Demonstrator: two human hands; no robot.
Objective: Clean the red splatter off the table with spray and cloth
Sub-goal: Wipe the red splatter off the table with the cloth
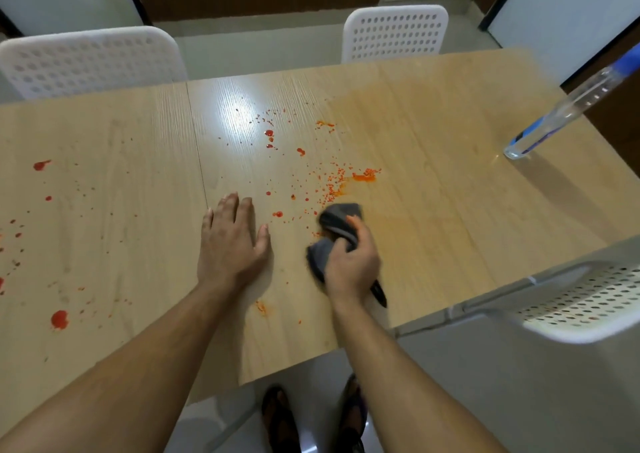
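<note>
One big light wooden rectangular table (433, 182) fills most of what we see, grain running away from us, a seam left of centre. Three white perforated plastic chairs stand around it: one at the far left (86, 59), one at the far centre-right (394, 33), one just beside the near right edge (585, 303). Red splatter (363, 175) is scattered over the left and middle of the tabletop, with blobs far left, a dense speckled patch with an orange smear near centre, and a faint orange film on the wood to the right of it. Clear plastic spray bottle with blue label and blue top (554, 117) stands well apart from our hands, near the right edge. Our left hand (232, 241) lies flat on the table, palm down, fingers straight and slightly spread. Our right hand (351, 262) has its fingers curled tight round a bunched grey cloth (337, 224), which touches the tabletop just below the speckled patch. Cloth edges are blurred.
</note>
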